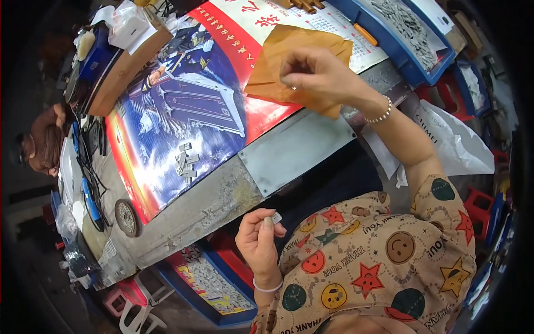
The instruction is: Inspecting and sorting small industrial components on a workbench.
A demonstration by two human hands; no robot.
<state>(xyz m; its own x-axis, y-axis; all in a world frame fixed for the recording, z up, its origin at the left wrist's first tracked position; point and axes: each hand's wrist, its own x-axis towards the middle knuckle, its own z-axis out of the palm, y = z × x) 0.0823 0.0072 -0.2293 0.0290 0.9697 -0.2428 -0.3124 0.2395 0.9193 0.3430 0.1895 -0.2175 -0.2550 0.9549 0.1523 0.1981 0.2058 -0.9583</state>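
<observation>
My left hand [259, 240], low in front of the table edge, pinches a small grey block [277, 217] between thumb and fingertips. Over a sheet of brown paper [272, 55], my right hand [320, 75] is raised with its fingers pressed together. A tiny pale speck shows at those fingertips, too small to name. Several similar small grey blocks [186, 161] lie loose in a cluster on the glossy poster [161, 128] that covers the table. A smooth grey plate [297, 147] sits along the near edge, between my two hands.
A blue tray [397, 55] full of small grey parts stands far right, near an orange-handled tool [365, 34]. At left are a round dish of tiny bits [127, 218], a blue-handled tool with cable [90, 199] and another person [45, 139]. Below the table, a blue bin [233, 319] holds many grey pieces.
</observation>
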